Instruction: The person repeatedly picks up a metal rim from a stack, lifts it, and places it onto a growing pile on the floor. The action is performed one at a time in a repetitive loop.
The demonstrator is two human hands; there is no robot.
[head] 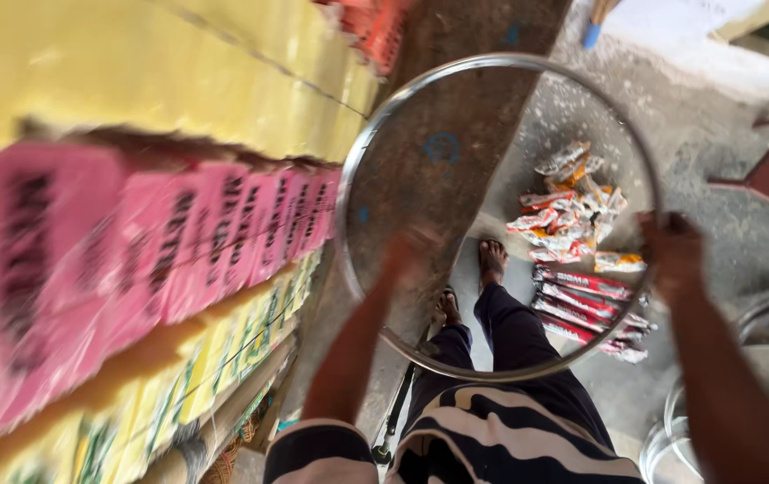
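Pink and yellow packets (133, 242), black-and-white striped shirt (483, 439).

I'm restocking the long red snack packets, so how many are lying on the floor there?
4 can be counted, stacked in a row by the person's feet, seen through the clear round lid: top, second, third, bottom. Blur may hide more.

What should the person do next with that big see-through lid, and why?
Probably lower the clear round lid slowly. Both the left hand and the right hand grip its metal rim in mid-air, right over the snack packets on the floor.
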